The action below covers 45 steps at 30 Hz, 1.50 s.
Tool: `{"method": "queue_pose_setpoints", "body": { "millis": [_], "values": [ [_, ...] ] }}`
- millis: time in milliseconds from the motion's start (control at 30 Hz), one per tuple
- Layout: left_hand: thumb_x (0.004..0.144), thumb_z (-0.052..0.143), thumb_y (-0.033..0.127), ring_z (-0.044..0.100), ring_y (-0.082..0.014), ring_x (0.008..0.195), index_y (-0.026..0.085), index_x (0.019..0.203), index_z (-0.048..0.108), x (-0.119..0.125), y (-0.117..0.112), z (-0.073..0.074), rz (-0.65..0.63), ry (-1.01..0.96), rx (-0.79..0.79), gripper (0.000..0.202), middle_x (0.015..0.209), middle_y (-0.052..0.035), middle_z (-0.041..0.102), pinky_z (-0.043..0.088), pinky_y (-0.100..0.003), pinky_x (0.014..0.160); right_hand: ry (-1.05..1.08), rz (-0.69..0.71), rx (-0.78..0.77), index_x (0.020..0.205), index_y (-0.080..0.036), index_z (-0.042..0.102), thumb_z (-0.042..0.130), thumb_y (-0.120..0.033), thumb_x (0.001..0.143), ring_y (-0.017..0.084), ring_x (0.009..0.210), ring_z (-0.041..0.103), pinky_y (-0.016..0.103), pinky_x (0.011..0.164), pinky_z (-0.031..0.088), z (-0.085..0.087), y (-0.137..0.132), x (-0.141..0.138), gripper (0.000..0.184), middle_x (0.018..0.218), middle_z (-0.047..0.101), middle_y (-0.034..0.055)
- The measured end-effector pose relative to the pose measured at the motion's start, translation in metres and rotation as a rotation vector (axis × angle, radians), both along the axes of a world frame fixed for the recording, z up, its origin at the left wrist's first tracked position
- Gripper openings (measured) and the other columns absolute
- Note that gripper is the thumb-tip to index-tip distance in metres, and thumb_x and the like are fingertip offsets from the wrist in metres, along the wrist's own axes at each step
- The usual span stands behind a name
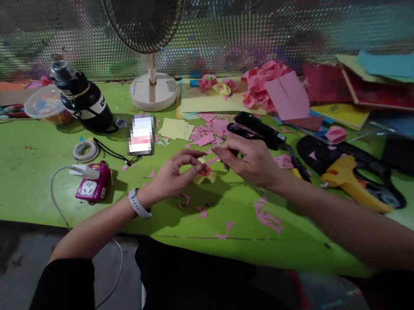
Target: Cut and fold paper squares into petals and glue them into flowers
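Observation:
My left hand (181, 173), with a pale watch on its wrist, is curled with thumb and forefinger around a small yellow and pink paper flower (205, 172). The fingers partly cover the flower. Just to its right, my right hand (246, 159) is closed in a pinch, its fingertips close to those of the left. Something dark shows beneath the right fingers, too hidden to name. A narrow pink paper strip (213, 160) lies between the two hands. Pink paper scraps (208, 130) are scattered behind them, beside a black stapler (259, 127).
A yellow-handled glue gun (354, 184) and black scissors lie right. Behind are a fan (152, 91), yellow paper squares (174, 129), a phone (141, 135) and pink paper flowers (262, 82). Left stand a black bottle (85, 101), tape roll (85, 151) and purple power socket (93, 182).

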<state>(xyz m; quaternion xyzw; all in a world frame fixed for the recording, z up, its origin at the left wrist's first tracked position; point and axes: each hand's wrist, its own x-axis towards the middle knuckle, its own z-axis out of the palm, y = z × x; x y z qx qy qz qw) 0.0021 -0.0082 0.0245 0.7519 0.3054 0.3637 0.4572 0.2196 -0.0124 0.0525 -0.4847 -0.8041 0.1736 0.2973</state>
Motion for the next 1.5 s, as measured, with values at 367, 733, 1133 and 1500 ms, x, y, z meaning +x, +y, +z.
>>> {"method": "queue_pose_setpoints", "body": {
  "millis": [367,733,1133,1500],
  "values": [
    [0.092,0.059,0.019,0.06,-0.0206,0.112,0.016,0.09,0.066,-0.024,0.024,-0.007,0.25,0.067,0.143,0.008,0.115,-0.0125,0.063,0.047,-0.044,0.104,-0.671,-0.149,-0.212,0.112,-0.013,0.07,0.058,-0.03,0.082,0.028,0.098,0.064,0.032,0.073,0.045,-0.027,0.165,-0.034,0.037,0.116,0.071,0.0165],
    [0.091,0.063,0.023,0.057,-0.0231,0.116,0.016,0.091,0.068,-0.029,0.029,-0.013,0.295,0.113,0.155,0.009,0.121,-0.013,0.061,0.047,-0.047,0.103,-0.876,-0.134,-0.327,0.104,-0.005,0.076,0.073,-0.026,0.068,0.029,0.088,0.067,0.032,0.068,0.047,-0.026,0.21,-0.054,0.041,0.1,0.075,0.0215],
    [0.09,0.064,0.024,0.059,-0.0204,0.104,0.016,0.089,0.07,-0.029,0.035,-0.018,0.445,0.171,0.15,0.01,0.107,-0.0096,0.062,0.049,-0.042,0.097,-0.832,-0.084,-0.298,0.103,-0.007,0.076,0.073,-0.033,0.075,0.03,0.094,0.066,0.034,0.077,0.049,-0.025,0.215,-0.052,0.037,0.1,0.075,0.0183],
    [0.089,0.065,0.025,0.059,-0.0197,0.104,0.016,0.09,0.07,-0.031,0.037,-0.019,0.426,0.145,0.087,0.01,0.107,-0.0098,0.063,0.05,-0.043,0.097,-0.895,-0.071,-0.248,0.102,-0.002,0.074,0.079,-0.017,0.069,0.035,0.099,0.066,0.039,0.08,0.051,-0.033,0.221,-0.066,0.037,0.103,0.071,0.0242]
  ]
}}
